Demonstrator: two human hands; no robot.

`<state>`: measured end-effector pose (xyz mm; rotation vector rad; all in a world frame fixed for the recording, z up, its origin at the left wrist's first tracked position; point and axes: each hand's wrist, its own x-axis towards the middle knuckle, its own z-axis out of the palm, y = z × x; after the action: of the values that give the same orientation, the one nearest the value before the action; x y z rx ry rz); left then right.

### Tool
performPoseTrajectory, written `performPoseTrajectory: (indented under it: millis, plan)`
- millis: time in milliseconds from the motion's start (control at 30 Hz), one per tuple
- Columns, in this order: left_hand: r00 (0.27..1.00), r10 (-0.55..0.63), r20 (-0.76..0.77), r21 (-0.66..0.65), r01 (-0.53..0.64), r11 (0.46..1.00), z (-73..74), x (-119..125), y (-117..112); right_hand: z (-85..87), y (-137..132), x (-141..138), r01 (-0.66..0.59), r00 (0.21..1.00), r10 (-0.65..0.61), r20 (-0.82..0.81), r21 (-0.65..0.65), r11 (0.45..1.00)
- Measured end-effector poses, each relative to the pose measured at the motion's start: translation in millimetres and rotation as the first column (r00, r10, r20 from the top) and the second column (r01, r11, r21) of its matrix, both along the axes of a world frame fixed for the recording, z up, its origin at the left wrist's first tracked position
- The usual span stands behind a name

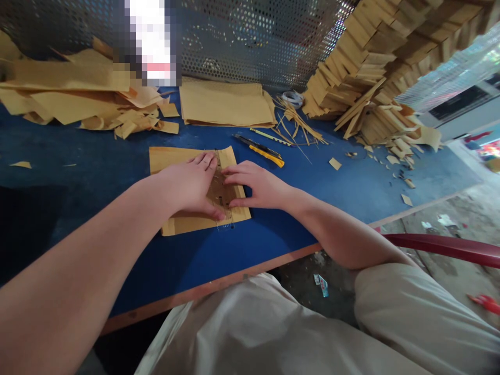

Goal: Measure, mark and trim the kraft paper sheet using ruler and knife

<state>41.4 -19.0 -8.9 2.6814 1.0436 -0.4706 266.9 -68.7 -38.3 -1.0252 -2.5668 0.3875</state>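
Note:
A brown paper sheet (187, 225) lies on the blue tabletop in front of me, its right edge creased or folded. Across its right part rests a clear ruler (225, 226), one end passing beyond the sheet's near edge. My left hand (191, 182) lies spread over the sheet, its fingertips and thumb along the ruler's left side. To the right, my right hand (260, 185) has its fingers apart, with fingertips touching the ruler and paper near the right edge. Just beyond the right hand are a yellow-and-black utility knife (267, 155) and a yellow patterned strip (270, 136).
A stack of brown paper (226, 104) lies at the back, beside loose scraps (133, 117) on the left. Thin offcuts (299, 125) and a tape roll (292, 99) sit behind. Piled folded paper (351, 67) rises at right. A red chair arm (441, 247) is nearby.

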Motion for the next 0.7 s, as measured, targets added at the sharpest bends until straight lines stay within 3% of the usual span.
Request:
performPoseTrajectory:
  millis: [467, 567, 700]
  plan:
    - [0.999, 0.014, -0.032, 0.004, -0.014, 1.0, 14.0, 4.1, -6.0, 3.3, -1.3, 0.6, 0.02, 0.996, -0.026, -0.08, -0.074, 0.997]
    - [0.998, 0.02, -0.064, -0.001, -0.02, 1.0, 18.4, 5.7, -7.6, 3.6, 1.5, 4.2, 0.095, 0.961, -0.133, -0.242, -0.163, 0.982]
    - [0.999, 0.007, -0.054, 0.008, -0.006, 1.0, 21.0, 6.2, -9.2, -0.5, 7.7, 9.1, 0.18, 0.853, -0.313, -0.416, -0.329, 0.927]
